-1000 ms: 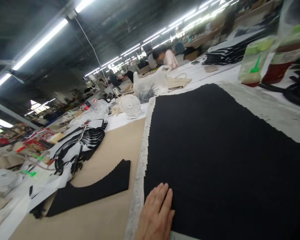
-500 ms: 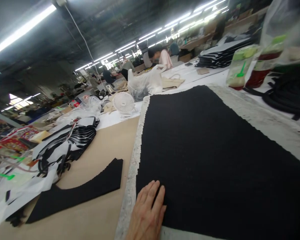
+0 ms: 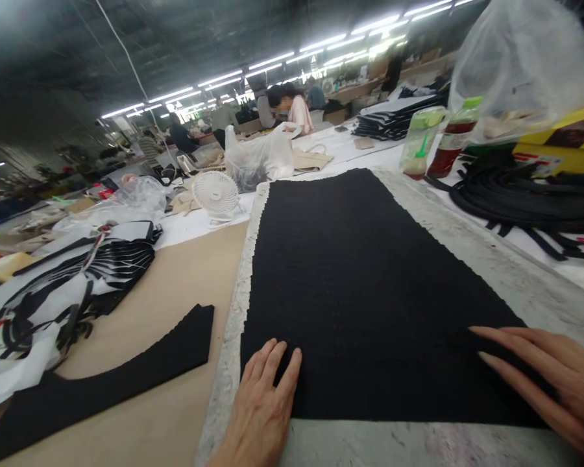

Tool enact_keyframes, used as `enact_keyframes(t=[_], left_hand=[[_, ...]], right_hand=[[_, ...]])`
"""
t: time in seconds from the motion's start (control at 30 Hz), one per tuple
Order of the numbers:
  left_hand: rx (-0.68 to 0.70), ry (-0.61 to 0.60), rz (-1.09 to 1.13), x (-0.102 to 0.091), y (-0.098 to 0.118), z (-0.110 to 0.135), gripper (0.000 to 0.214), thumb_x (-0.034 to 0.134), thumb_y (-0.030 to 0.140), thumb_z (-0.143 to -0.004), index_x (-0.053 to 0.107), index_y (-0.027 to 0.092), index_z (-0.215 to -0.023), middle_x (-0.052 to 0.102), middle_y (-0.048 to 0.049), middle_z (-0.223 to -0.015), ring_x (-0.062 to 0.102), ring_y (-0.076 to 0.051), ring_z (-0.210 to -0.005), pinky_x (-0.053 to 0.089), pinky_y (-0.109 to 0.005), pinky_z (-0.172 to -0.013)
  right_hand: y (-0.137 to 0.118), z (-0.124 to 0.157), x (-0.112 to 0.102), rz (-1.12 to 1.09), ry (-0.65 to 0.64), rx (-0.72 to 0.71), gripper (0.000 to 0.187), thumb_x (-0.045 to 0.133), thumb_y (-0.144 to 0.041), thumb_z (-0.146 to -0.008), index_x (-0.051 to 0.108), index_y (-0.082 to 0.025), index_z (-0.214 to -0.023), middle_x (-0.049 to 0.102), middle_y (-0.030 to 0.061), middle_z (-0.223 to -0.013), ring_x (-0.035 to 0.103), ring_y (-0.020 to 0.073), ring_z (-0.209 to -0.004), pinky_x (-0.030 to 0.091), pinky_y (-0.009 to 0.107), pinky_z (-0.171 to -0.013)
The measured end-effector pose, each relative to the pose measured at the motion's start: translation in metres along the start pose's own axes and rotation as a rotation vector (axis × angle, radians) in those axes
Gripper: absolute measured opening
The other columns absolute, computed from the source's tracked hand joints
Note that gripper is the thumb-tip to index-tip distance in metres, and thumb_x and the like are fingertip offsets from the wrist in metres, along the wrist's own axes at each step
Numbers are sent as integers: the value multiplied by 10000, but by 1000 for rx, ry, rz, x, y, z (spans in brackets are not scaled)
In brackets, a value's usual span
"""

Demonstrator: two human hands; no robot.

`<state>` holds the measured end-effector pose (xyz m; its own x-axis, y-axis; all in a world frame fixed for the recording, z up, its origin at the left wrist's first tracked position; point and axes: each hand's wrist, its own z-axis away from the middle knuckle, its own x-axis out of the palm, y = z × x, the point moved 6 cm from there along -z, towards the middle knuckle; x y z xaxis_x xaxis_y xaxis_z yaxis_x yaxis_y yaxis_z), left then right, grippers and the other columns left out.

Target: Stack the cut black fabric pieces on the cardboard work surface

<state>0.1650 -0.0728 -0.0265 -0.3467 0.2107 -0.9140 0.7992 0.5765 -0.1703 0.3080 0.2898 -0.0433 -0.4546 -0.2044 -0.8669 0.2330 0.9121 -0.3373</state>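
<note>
A large black sheet of fabric-like material [image 3: 360, 279], with slightly jagged side edges, lies flat on a grey stained board [image 3: 379, 447]. Fingers extended, my left hand [image 3: 265, 395] rests on the sheet's near left corner. Over the near right part is my right hand [image 3: 549, 370], its fingers stretched out and the forefinger parted from the thumb. It touches or hovers just above the surface; I cannot tell which. Neither hand grips anything. To the left, a curved black cut piece [image 3: 126, 383] lies on tan board [image 3: 170, 408].
Bundled black-and-white strips [image 3: 111, 259] lie at left, beyond the cut piece. A small white fan [image 3: 217, 194] and a plastic bag [image 3: 263, 155] stand behind. At right are a green-lidded bottle [image 3: 455, 139], a clear bottle [image 3: 418, 143] and coiled black strips [image 3: 525, 191]. People work farther back.
My right hand has come into view at the right, over the black sheet. The view has swung right, so things appear shifted left. My left hand stays at the sheet's near left corner.
</note>
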Motion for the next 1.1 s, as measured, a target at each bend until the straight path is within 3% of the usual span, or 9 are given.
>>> enact_keyframes(t=[0.07,0.2,0.43,0.6,0.77,0.93,1.03,1.1], left_hand=[[-14,-10,21,0,-1,0,451,453,144,-906,514,257,-1338,588,-69,-1283,520,-234,-1232,504,-376,-960],[-36,-10,60,-1,-2,0,439,469,157,-907,523,268,-1328,584,-70,-1278,525,-238,-1220,506,-385,-960],[-96,-3,106,-1,-3,1,451,488,121,-880,542,276,-1300,536,-85,-1261,538,-235,-1170,519,-395,-945],[-108,17,133,-2,-4,3,426,485,140,-889,547,280,-1287,514,-80,-1253,531,-227,-1160,517,-387,-949],[-108,36,151,0,-3,3,416,491,133,-885,543,263,-1276,512,-84,-1246,511,-246,-1178,518,-419,-951],[-173,89,238,-5,-5,5,342,464,150,-906,547,215,-1231,547,-86,-1250,505,-236,-1195,489,-409,-985],[-310,157,313,-18,-33,7,279,435,197,-934,567,231,-1177,574,-78,-1207,532,-214,-1150,462,-394,-991],[-476,188,336,-24,-71,14,237,436,274,-941,588,237,-1119,602,-73,-1121,558,-224,-1083,458,-405,-959]], right_hand=[[-2,2,9,-10,-63,-72,365,501,-504,-879,580,-383,-1214,624,70,-1153,599,280,-1037,483,457,-921],[9,4,10,-2,-48,-66,392,462,-535,-901,573,-350,-1228,605,95,-1156,597,285,-1029,482,459,-902],[9,1,-7,106,-39,-47,506,435,-646,-877,592,-322,-1232,610,95,-1131,598,290,-986,467,472,-881],[0,-1,-20,73,-89,7,496,422,-611,-901,607,-271,-1211,608,99,-1154,579,283,-1043,455,463,-929],[-45,2,-36,73,-12,-111,428,420,-551,-921,632,-289,-1186,622,82,-1146,580,278,-1048,469,469,-898],[-108,17,-22,-19,-42,-354,352,505,-425,-906,620,-352,-1231,637,46,-1137,600,237,-1023,513,389,-828],[-128,25,-11,-58,-20,-428,376,506,-360,-902,591,-346,-1268,633,42,-1150,595,240,-1034,519,391,-814],[-134,29,-4,-89,-32,-449,406,503,-323,-903,557,-341,-1305,624,42,-1178,585,243,-1064,523,397,-826]])
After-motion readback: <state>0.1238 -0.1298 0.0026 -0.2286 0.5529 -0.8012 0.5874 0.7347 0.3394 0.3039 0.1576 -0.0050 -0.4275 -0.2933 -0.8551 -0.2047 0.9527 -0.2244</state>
